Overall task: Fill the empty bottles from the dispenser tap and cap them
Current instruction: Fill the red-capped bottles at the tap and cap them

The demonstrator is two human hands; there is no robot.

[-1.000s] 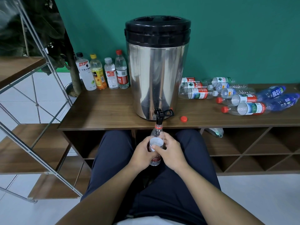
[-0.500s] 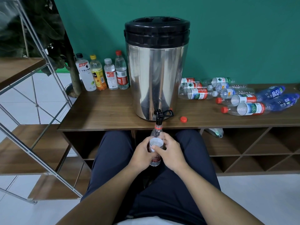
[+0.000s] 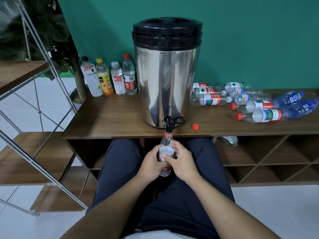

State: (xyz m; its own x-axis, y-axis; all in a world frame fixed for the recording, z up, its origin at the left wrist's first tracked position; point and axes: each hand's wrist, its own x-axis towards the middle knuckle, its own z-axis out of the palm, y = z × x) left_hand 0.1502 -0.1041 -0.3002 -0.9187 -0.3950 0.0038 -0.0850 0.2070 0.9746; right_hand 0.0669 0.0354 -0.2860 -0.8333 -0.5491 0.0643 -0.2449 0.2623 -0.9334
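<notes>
One view only, worn on my head. It looks forward and steeply down over my lap, facing a green wall (image 3: 250,40). Close in, near the bottom centre, sit my left hand (image 3: 151,163) and right hand (image 3: 183,163); past them the shelf top (image 3: 112,116) with the dispenser (image 3: 166,80) stands near, dead centre. Wide-angle lens: the edges bow, taking in a rack (image 3: 34,118) on my left and floor (image 3: 276,204) on my right.

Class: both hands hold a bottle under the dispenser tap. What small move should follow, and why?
Probably keep the bottle steady under the tap while it fills: both hands grip it, and its red cap lies on the shelf top.
</notes>
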